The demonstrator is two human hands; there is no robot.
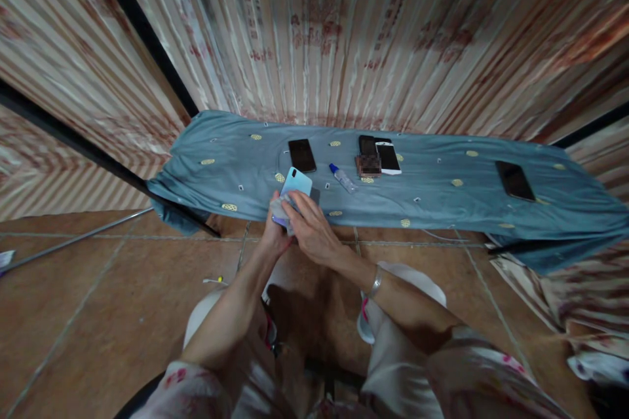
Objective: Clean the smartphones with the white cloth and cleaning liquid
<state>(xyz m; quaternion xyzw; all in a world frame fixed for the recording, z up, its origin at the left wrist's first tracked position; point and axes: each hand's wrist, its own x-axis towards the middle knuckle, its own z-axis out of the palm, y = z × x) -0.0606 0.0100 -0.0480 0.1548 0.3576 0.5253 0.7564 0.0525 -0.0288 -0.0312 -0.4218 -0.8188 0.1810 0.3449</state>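
My left hand (276, 230) grips the lower end of a light blue phone (297, 180), held tilted above the front edge of a bench covered in a blue-grey cloth (432, 193). My right hand (310, 227) presses a small pale cloth (283, 208) against the phone's lower part. A metal bangle sits on my right wrist. A small bottle with a blue cap (343, 177) lies on the bench cloth just right of the phone.
On the bench cloth lie a black phone (301, 155), a stack of phones, one white-edged (388, 158), and another dark phone (514, 180) far right. Corrugated striped wall behind. Brown tiled floor (98, 314) below; my knees are underneath.
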